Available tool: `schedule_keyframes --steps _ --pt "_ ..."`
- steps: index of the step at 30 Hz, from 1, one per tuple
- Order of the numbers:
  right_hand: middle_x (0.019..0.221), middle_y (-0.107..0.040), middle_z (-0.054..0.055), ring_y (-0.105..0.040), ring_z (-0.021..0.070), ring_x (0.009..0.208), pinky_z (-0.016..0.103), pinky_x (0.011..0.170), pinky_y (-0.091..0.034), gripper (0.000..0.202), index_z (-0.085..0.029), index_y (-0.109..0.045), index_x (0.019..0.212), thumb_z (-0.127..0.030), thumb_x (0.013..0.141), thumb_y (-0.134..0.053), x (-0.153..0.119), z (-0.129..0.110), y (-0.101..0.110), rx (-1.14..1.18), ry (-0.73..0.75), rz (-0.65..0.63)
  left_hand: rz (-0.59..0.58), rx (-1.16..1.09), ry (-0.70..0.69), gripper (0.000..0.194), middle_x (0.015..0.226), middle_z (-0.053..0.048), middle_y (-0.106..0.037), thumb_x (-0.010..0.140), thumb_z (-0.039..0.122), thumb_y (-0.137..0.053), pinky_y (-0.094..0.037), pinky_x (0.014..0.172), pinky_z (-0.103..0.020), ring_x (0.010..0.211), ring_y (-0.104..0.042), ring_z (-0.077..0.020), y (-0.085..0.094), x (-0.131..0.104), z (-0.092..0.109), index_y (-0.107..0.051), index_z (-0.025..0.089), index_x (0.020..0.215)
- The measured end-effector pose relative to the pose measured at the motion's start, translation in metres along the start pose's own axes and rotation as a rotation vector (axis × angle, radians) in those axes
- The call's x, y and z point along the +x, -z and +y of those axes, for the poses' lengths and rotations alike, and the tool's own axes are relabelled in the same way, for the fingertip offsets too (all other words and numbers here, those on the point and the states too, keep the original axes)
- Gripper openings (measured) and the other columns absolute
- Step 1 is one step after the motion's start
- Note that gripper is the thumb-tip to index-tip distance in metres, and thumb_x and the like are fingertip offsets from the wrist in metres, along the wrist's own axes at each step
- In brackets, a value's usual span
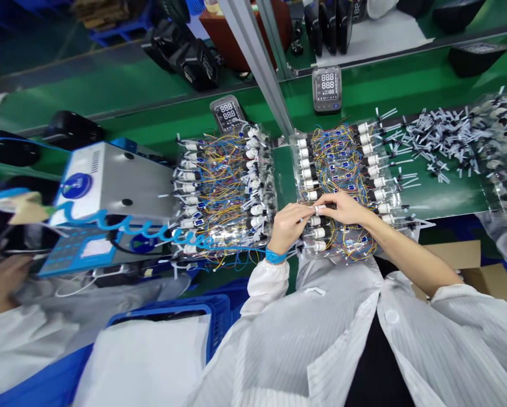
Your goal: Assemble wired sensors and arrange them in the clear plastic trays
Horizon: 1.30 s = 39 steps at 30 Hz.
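Observation:
Both my hands meet over the right-hand wired batch (342,152), rows of small white cylindrical parts with black ends, joined to coloured wires and little blue boards on clear plastic. My left hand (289,223), with a blue wrist strap (276,256), has its fingers pinched at one white cylindrical part (318,210) in the batch's left row. From the other side, the fingertips of my right hand (341,207) close on that same part. My fingers partly cover it, so its ends are hidden. White strips stick out along the batch's right edge.
A second wired batch (223,192) lies left, beside a grey-and-blue machine (126,175). A blue coiled cord (151,229) crosses there. Loose black-and-white pieces (443,135) are heaped right. Display units (326,90) stand behind, near a metal post (261,68). Another person's hand (3,277) is far left.

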State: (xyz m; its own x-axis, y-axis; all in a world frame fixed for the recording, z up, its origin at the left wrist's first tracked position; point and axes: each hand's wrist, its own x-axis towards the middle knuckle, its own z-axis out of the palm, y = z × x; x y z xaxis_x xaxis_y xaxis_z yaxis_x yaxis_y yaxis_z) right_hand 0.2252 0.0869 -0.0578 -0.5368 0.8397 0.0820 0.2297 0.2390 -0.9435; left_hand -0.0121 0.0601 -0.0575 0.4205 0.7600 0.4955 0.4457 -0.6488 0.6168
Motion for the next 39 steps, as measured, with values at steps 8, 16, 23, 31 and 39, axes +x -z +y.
schedule_keyframes --steps 8,16,23,31,39 --pt "0.115 -0.081 0.006 -0.075 0.0213 0.106 0.038 0.099 -0.056 0.029 -0.021 -0.079 0.115 -0.042 0.094 -0.075 0.0 -0.004 0.002 0.044 0.046 -0.013 0.117 -0.126 0.333 0.029 0.099 -0.007 -0.084 0.094 0.033 -0.081 -0.062 0.095 -0.039 0.096 -0.081 -0.022 -0.002 -0.006 0.012 -0.074 0.021 0.119" --pt "0.116 -0.076 0.012 -0.063 0.0285 0.113 0.05 0.103 -0.045 0.026 -0.022 -0.079 0.119 -0.032 0.096 -0.076 0.007 0.001 -0.018 -0.48 0.188 0.184 0.076 0.107 0.376 0.027 0.107 -0.008 -0.082 0.096 0.026 -0.076 -0.057 0.097 -0.043 0.102 -0.076 -0.0255 0.015 -0.003 0.009 -0.072 0.022 0.122" --pt "0.15 -0.065 0.007 -0.052 0.0329 0.137 0.055 0.113 -0.045 0.036 -0.028 -0.072 0.134 -0.041 0.101 -0.068 -0.031 -0.061 0.006 -0.603 0.214 0.241 -0.092 0.18 0.276 0.028 0.123 -0.012 -0.078 0.098 0.034 -0.073 -0.055 0.105 -0.052 0.117 -0.071 -0.0329 0.029 0.004 0.012 -0.075 0.022 0.123" --pt "0.085 -0.066 0.009 -0.062 0.0246 0.084 0.043 0.092 -0.052 0.022 -0.014 -0.075 0.103 -0.031 0.097 -0.061 -0.156 0.025 0.19 -0.754 -0.507 1.024 0.164 -0.006 0.299 0.033 0.116 -0.008 -0.08 0.11 0.034 -0.048 -0.056 0.109 -0.046 0.117 -0.074 -0.025 0.051 0.001 0.035 -0.079 0.023 0.108" --pt "0.118 -0.066 0.021 -0.062 0.0291 0.105 0.044 0.104 -0.05 0.029 -0.011 -0.076 0.105 -0.034 0.091 -0.066 -0.19 0.095 0.205 -0.934 -0.613 0.956 0.13 -0.099 0.299 0.03 0.125 -0.009 -0.077 0.103 0.036 -0.064 -0.06 0.1 -0.044 0.111 -0.075 -0.0259 0.04 0.01 0.037 -0.074 0.024 0.129"
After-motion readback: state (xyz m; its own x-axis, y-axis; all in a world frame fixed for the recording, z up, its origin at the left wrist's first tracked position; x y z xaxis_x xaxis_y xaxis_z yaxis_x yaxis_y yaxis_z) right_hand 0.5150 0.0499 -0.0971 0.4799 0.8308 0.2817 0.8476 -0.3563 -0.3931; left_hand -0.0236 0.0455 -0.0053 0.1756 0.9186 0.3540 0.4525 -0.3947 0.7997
